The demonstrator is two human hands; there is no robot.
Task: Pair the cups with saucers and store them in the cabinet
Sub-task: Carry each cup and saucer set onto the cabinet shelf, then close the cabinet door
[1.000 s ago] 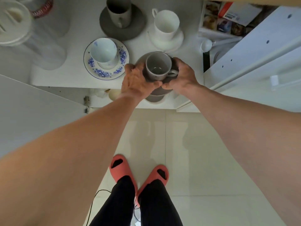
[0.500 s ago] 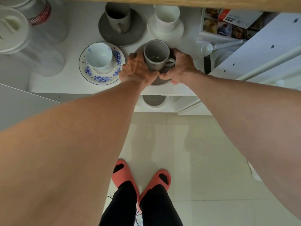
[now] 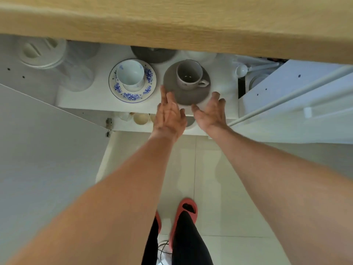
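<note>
two hands, left (image 3: 169,115) and right (image 3: 211,113), spread open and empty beside the round matte grey saucer (image 3: 186,92) bearing a glossy cup (image 3: 189,75).

Likely home kitchen, crockery cabinet (image 3: 133,107), tiled floor (image 3: 219,197)

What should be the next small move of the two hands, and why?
Probably draw both hands back from the shelf. The grey ceramic cup already stands upright on the round grey saucer, which lies on the white cabinet shelf beside the blue-flowered cup and saucer. The left hand and right hand are open and hold nothing.
</note>
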